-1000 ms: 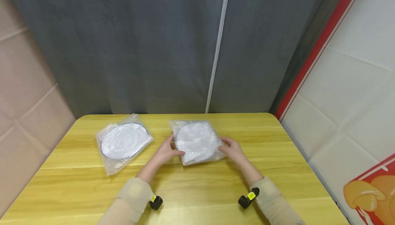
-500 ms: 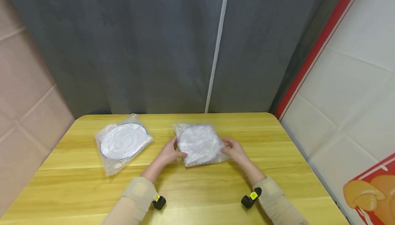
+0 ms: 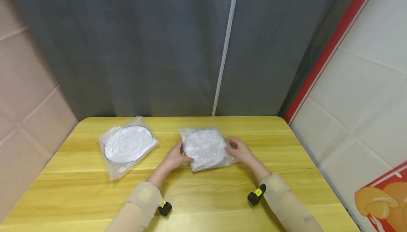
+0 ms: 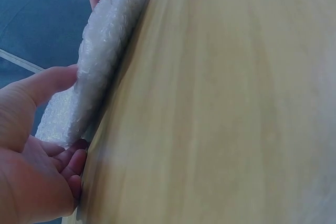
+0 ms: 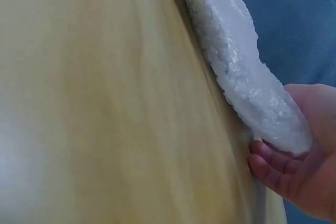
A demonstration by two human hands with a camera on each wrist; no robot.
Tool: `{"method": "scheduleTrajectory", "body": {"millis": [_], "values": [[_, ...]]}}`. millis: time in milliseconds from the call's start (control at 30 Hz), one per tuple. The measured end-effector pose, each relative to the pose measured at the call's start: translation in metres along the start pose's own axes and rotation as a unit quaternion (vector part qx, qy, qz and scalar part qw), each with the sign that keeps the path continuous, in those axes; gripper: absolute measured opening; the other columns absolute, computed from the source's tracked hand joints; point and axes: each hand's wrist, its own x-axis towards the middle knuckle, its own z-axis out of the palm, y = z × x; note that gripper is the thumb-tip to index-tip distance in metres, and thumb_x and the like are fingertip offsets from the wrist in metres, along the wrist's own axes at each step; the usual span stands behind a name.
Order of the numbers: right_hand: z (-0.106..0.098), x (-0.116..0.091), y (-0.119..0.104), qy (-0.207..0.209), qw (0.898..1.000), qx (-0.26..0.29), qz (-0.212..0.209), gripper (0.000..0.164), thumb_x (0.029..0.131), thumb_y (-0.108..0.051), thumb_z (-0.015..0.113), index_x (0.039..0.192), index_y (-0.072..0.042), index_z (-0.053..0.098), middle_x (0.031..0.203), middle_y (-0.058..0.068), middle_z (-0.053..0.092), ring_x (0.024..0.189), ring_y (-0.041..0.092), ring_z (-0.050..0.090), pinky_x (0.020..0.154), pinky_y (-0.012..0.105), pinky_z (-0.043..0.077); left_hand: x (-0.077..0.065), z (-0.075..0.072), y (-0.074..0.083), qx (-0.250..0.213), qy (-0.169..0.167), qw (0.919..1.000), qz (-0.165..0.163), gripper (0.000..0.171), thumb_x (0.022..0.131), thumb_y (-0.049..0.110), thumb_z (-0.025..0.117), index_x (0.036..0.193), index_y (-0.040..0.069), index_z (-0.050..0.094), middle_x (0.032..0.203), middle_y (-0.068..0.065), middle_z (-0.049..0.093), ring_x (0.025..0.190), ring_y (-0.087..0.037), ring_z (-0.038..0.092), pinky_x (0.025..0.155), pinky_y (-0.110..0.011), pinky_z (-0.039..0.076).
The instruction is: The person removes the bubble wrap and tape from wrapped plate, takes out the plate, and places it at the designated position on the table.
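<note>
A flat, round white disc in clear bubble wrap, the bubble-wrapped disc, lies at the middle of the table in the head view. My left hand grips its left edge, thumb on top and fingers curled beneath. At the right edge my right hand holds it the same way. In the left wrist view the bubble wrap sits between thumb and fingers. The right wrist view has fingers curled under the wrapped edge. What exactly the disc is, the wrap keeps hidden.
A second bubble-wrapped disc lies at the left of the wooden table. Behind the table hangs a dark grey curtain. Pale walls stand to the left and right.
The held disc and my left hand have shifted slightly right. My right hand has moved a little up along its edge of the wrap. The left-hand disc stays in place.
</note>
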Motion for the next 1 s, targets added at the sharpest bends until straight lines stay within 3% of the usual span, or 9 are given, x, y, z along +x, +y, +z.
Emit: {"method": "scheduleTrajectory", "body": {"millis": [200, 433, 567, 733, 867, 1000], "values": [[-0.004, 0.011, -0.004, -0.040, 0.998, -0.045, -0.013, 0.036, 0.090, -0.010, 0.065, 0.125, 0.000, 0.061, 0.126, 0.019, 0.058, 0.117, 0.036, 0.052, 0.098, 0.049, 0.042, 0.000, -0.001, 0.002, 0.001, -0.003, 1.0000, -0.004, 0.096, 0.069, 0.016, 0.086, 0.144, -0.007, 0.032, 0.136, -0.027, 0.046, 0.119, -0.039, 0.049, 0.099, -0.047, 0.041], [-0.005, 0.024, -0.007, -0.095, 0.989, -0.108, -0.015, 0.044, 0.083, -0.007, 0.063, 0.128, -0.004, 0.061, 0.126, 0.017, 0.058, 0.113, 0.031, 0.053, 0.096, 0.047, 0.043, 0.002, -0.001, 0.000, -0.003, -0.008, 1.0000, 0.002, 0.096, 0.069, 0.015, 0.086, 0.144, -0.007, 0.032, 0.137, -0.027, 0.045, 0.120, -0.040, 0.048, 0.101, -0.047, 0.040], [-0.005, 0.027, -0.010, -0.113, 0.987, -0.118, -0.007, 0.041, 0.082, -0.005, 0.062, 0.122, -0.008, 0.063, 0.121, 0.013, 0.059, 0.105, 0.026, 0.053, 0.093, 0.045, 0.045, 0.001, 0.000, -0.001, -0.002, -0.012, 0.9999, 0.005, 0.095, 0.068, 0.014, 0.086, 0.144, -0.007, 0.032, 0.138, -0.027, 0.045, 0.121, -0.040, 0.047, 0.101, -0.047, 0.039], [-0.002, 0.027, -0.014, -0.104, 0.987, -0.121, 0.003, 0.034, 0.076, 0.000, 0.064, 0.108, -0.011, 0.064, 0.103, 0.010, 0.054, 0.088, 0.024, 0.048, 0.079, 0.039, 0.045, 0.000, 0.000, 0.000, 0.005, -0.018, 0.9998, -0.006, 0.099, 0.069, 0.017, 0.086, 0.146, -0.007, 0.028, 0.141, -0.028, 0.041, 0.122, -0.041, 0.046, 0.102, -0.048, 0.038], [0.002, 0.026, -0.015, -0.077, 0.990, -0.115, 0.013, 0.033, 0.074, 0.004, 0.064, 0.101, -0.013, 0.061, 0.112, 0.013, 0.047, 0.091, 0.025, 0.048, 0.077, 0.037, 0.045, 0.000, 0.000, 0.000, 0.012, -0.017, 0.9997, -0.007, 0.102, 0.069, 0.018, 0.086, 0.146, -0.008, 0.026, 0.141, -0.029, 0.039, 0.122, -0.042, 0.046, 0.102, -0.048, 0.038], [0.005, 0.025, -0.016, -0.049, 0.991, -0.122, 0.008, 0.030, 0.073, 0.006, 0.065, 0.097, -0.013, 0.060, 0.122, 0.014, 0.043, 0.100, 0.027, 0.048, 0.083, 0.040, 0.046, -0.001, -0.001, 0.003, 0.016, -0.014, 0.9998, -0.003, 0.102, 0.070, 0.017, 0.085, 0.148, -0.007, 0.022, 0.142, -0.028, 0.039, 0.124, -0.041, 0.045, 0.103, -0.047, 0.037]]}}
